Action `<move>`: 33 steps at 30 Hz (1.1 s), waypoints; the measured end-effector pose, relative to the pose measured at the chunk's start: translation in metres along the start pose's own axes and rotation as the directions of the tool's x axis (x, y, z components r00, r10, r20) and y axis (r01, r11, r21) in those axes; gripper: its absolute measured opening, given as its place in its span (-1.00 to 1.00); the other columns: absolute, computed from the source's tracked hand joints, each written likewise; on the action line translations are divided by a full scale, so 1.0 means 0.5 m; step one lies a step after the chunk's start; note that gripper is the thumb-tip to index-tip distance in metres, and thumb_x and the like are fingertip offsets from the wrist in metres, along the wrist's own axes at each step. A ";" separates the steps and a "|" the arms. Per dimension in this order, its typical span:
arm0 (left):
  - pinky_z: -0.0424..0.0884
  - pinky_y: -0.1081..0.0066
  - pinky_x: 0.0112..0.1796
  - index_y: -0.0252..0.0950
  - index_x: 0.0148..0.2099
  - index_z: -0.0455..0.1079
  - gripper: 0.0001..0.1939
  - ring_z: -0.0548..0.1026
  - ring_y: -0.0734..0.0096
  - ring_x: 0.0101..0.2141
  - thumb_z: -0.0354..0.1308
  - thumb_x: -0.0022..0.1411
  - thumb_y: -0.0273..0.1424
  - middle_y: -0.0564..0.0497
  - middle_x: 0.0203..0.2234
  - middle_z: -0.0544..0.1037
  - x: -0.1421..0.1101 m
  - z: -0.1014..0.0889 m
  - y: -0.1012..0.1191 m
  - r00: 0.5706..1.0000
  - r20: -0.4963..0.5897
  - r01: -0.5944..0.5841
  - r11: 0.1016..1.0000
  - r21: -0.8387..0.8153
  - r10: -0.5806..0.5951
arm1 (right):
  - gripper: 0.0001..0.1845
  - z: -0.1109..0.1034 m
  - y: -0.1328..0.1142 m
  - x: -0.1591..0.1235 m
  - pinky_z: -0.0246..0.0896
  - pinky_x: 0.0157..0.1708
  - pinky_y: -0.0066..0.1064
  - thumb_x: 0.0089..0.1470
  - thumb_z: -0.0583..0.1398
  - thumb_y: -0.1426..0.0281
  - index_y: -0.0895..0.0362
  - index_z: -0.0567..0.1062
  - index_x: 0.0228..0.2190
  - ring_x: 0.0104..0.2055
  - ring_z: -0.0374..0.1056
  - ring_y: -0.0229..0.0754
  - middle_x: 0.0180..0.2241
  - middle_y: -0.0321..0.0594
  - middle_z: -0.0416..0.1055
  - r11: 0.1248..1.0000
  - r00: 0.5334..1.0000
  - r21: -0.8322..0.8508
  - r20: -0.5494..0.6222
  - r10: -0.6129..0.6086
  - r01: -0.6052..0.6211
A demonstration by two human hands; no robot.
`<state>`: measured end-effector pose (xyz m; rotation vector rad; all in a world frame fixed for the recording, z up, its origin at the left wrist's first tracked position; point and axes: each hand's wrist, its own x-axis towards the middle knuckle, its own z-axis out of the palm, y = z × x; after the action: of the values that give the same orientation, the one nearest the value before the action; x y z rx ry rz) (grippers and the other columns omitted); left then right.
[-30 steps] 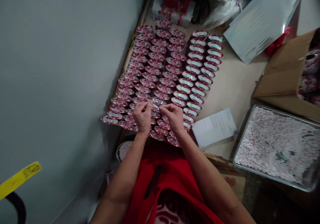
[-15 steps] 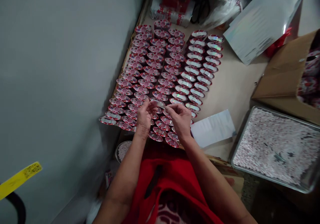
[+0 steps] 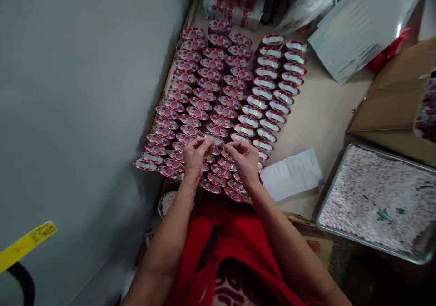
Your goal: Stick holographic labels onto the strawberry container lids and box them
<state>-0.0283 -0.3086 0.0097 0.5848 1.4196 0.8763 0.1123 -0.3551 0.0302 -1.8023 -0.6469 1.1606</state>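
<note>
Rows of upright packs with oval red-and-white patterned tops (image 3: pixel 221 121) stand close together on the table. Many of these tops show a pink circle, while the two right-hand rows have shiny silvery strips (image 3: pixel 252 112) across them. Over the nearer packs, my left hand (image 3: pixel 195 157) is closed in a pinch at one end of a thin shiny strip (image 3: pixel 214 139). My right hand (image 3: pixel 244 159) also pinches, thumb against finger, at the strip's other end; its exact edge is blurred. The strip lies over or just above one oval top; contact is unclear.
A pale sheet (image 3: pixel 292 174) lies right of my right hand. Beyond it are a metal tray (image 3: pixel 335 185) of small pale pieces and a cardboard box (image 3: pixel 384 101). A larger shiny sheet (image 3: pixel 361 28) and wrapped bundle (image 3: pixel 235 8) lie farther back. A wall (image 3: pixel 85 92) borders the left.
My left hand has shifted slightly left, its fingers now closed in a pinch. The strip has come down closer to an oval top. My right hand has barely moved.
</note>
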 end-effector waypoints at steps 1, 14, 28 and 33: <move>0.48 0.39 -0.32 -0.27 -0.32 0.59 -0.71 0.53 0.42 -0.45 0.47 0.04 -0.16 0.02 -0.46 0.60 0.007 0.001 -0.003 0.999 -0.013 -0.049 0.997 0.055 0.049 | -0.70 0.001 0.006 0.007 0.27 -0.36 -0.38 0.03 0.33 0.12 0.10 0.66 -0.41 -0.43 0.40 -0.19 -0.46 -0.25 0.58 1.000 1.000 -0.002 0.001 0.008 -0.008; 0.29 0.10 0.08 -0.18 -0.30 0.61 -0.79 0.39 0.05 -0.05 0.32 0.28 -0.17 -0.14 -0.18 0.48 0.155 0.004 -0.029 0.767 0.154 -0.431 0.322 0.843 0.623 | -0.80 0.074 0.027 0.135 0.22 -0.24 -0.33 0.12 0.30 0.22 0.04 0.70 -0.40 -0.29 0.49 -0.08 -0.37 -0.22 0.63 0.839 0.992 -0.544 -0.116 -0.043 -0.027; 0.29 0.14 0.03 -0.19 -0.28 0.60 -0.79 0.38 0.09 -0.06 0.30 0.31 -0.18 -0.12 -0.19 0.47 0.156 0.002 -0.042 0.751 0.183 -0.423 0.249 0.871 0.635 | -0.78 0.078 0.014 0.138 0.20 -0.22 -0.34 0.17 0.25 0.23 0.07 0.66 -0.37 -0.22 0.50 -0.08 -0.32 -0.22 0.63 0.763 0.996 -0.644 -0.093 -0.013 -0.050; 0.28 0.10 0.11 -0.22 -0.24 0.52 -0.81 0.39 0.06 -0.01 0.33 0.27 -0.21 -0.13 -0.13 0.45 0.154 0.005 -0.029 0.796 0.146 -0.368 0.278 0.887 0.588 | -0.73 0.079 0.010 0.150 0.19 -0.22 -0.31 0.12 0.31 0.19 0.10 0.57 -0.21 -0.24 0.48 -0.04 -0.31 -0.18 0.61 0.707 0.995 -0.701 -0.091 0.040 -0.092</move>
<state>-0.0284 -0.2547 -0.0471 1.9097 1.9159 0.5603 0.1085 -0.2835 -0.0152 -2.5151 -1.1020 0.9425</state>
